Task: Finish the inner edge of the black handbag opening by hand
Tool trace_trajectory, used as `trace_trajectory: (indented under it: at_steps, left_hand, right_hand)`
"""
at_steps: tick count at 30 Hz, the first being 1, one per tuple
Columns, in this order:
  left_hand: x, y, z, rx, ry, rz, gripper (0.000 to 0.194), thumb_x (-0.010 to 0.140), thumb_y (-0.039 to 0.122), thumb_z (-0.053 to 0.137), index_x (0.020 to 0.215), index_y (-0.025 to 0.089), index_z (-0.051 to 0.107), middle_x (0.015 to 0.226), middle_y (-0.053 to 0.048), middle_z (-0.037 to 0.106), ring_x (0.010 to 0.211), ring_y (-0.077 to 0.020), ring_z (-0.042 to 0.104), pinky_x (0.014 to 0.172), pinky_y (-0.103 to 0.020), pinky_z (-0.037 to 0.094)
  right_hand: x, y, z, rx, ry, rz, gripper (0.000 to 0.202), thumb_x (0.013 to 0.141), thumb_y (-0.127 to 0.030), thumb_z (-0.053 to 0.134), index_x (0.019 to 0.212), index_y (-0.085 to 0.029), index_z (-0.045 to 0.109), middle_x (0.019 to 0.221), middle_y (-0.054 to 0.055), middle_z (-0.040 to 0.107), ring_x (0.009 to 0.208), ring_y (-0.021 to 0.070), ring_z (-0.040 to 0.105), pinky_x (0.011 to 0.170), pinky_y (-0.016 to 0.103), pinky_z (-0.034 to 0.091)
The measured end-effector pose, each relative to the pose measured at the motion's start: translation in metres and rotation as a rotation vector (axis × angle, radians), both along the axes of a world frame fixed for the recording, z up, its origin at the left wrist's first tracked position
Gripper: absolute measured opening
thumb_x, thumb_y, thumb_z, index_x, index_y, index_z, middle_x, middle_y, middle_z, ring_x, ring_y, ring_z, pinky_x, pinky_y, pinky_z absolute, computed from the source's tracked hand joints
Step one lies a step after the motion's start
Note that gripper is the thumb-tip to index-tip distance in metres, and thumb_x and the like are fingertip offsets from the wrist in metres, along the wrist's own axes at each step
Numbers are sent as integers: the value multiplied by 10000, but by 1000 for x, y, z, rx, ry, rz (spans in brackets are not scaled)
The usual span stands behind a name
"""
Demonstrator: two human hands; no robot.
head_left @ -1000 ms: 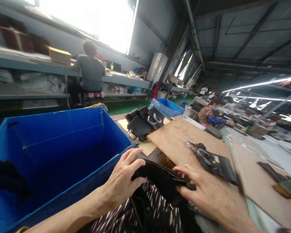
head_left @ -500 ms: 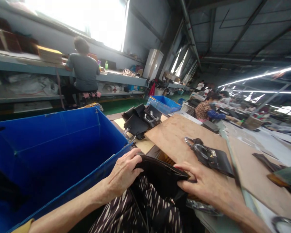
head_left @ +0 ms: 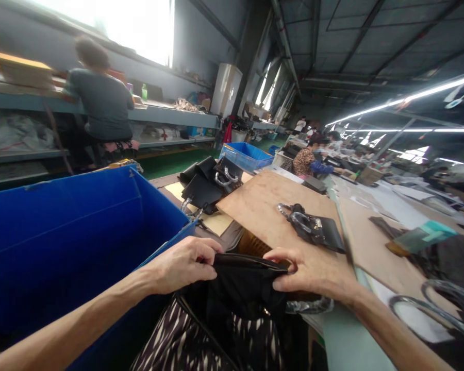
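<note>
Looking forward and down, head view: both bare hands at work low in the middle. Left hand (head_left: 185, 263) pinching, thumb against curled fingers, at the left end of the upper edge of a black bag (head_left: 243, 288). Right hand (head_left: 309, 273) likewise pinching the right end, thumb below, fingers above. Edge drawn fairly straight between them. Bag hangs before the wearer's body, over black-and-pale patterned clothing (head_left: 166, 337); small gold-coloured bit on its front. Clear-wrapped handle (head_left: 311, 306) just below the right hand; what it joins, cannot tell.

To the left, large blue bin (head_left: 81, 206), its depths dark. Beyond the hands, tan board (head_left: 255, 201), a black handbag (head_left: 327, 234) lying on its right part. Past the bin's corner, heaped black bags (head_left: 203, 193), wrapped handles showing. Smaller blue bin (head_left: 247, 154) behind these.

Farther off: person in grey top (head_left: 104, 105) seated at a long bench, back turned; green bottle (head_left: 144, 91) on the bench.
</note>
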State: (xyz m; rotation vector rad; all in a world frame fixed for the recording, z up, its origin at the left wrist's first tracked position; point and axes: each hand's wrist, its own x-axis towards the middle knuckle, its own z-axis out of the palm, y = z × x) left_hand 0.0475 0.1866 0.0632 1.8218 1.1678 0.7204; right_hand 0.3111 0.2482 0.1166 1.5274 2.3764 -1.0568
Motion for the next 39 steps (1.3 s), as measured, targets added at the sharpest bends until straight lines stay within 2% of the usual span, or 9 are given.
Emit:
trace_trajectory:
  at_steps: [3, 6, 9, 13, 17, 22, 25, 30, 39]
  left_hand:
    - [12, -6, -23, -117, -14, 20, 224, 670, 202, 551, 505, 129, 416, 983, 26, 579, 698, -102, 500, 596, -206, 339]
    - [21, -7, -40, -139, -71, 14, 214, 674, 215, 547, 516, 133, 429, 1005, 11, 578, 793, -132, 513, 671, -206, 351]
    - [23, -3, -34, -167, -139, -68, 205, 686, 232, 550, 542, 135, 440, 1029, -8, 569, 836, -146, 510, 704, -204, 357]
    - [26, 2, -15, -179, -183, -138, 213, 727, 238, 533, 565, 138, 437, 994, 4, 569, 858, -142, 502, 717, -195, 348]
    - [38, -4, -24, -133, -58, -117, 236, 736, 192, 500, 536, 144, 383, 806, 27, 554, 733, -110, 482, 659, -197, 324]
    - [53, -11, -48, -115, 62, -67, 218, 761, 173, 441, 547, 151, 409, 812, 32, 531, 678, -100, 467, 626, -211, 310]
    - [56, -9, -53, -117, 113, -17, 229, 750, 168, 446, 524, 149, 411, 858, 26, 541, 699, -109, 481, 640, -221, 315]
    - [58, -3, -57, -97, 118, 6, 230, 739, 158, 438, 519, 150, 370, 801, 24, 544, 676, -109, 469, 616, -222, 308]
    - [59, -6, -67, -165, 144, 121, 217, 728, 234, 458, 543, 158, 375, 618, 39, 489, 599, -106, 417, 564, -220, 272]
  right_hand:
    - [8, -3, -30, -222, 123, 1, 347, 631, -293, 652, 967, -209, 636, 719, -29, 589, 623, 118, 499, 531, 201, 337]
    - [19, -9, -49, -378, 270, 4, 311, 638, -296, 632, 930, -189, 647, 766, -19, 581, 673, 129, 493, 570, 205, 358]
    - [30, -12, -43, -394, 320, 30, 298, 647, -323, 621, 904, -178, 664, 779, -7, 563, 718, 142, 476, 603, 208, 365]
    - [41, -9, -32, -463, 335, 6, 312, 658, -385, 608, 876, -166, 655, 661, -25, 485, 576, 95, 393, 474, 179, 285]
    - [51, -6, -59, -538, 364, -10, 268, 698, -356, 579, 856, -149, 639, 571, -58, 381, 472, 55, 271, 412, 180, 175]
    - [58, -10, -90, -465, 349, -25, 340, 706, -309, 569, 1021, -190, 611, 684, -43, 501, 515, 70, 381, 478, 189, 296]
    - [57, -15, -88, -342, 317, -58, 403, 703, -310, 588, 1090, -199, 576, 803, -16, 561, 643, 119, 484, 577, 225, 380]
    - [51, -25, -83, -32, 365, -134, 276, 697, -252, 608, 970, -218, 618, 904, -11, 571, 840, 168, 502, 737, 276, 377]
    - [41, -32, -91, -10, 513, -181, 97, 748, -245, 593, 744, -176, 662, 726, -30, 517, 720, 130, 484, 678, 250, 354]
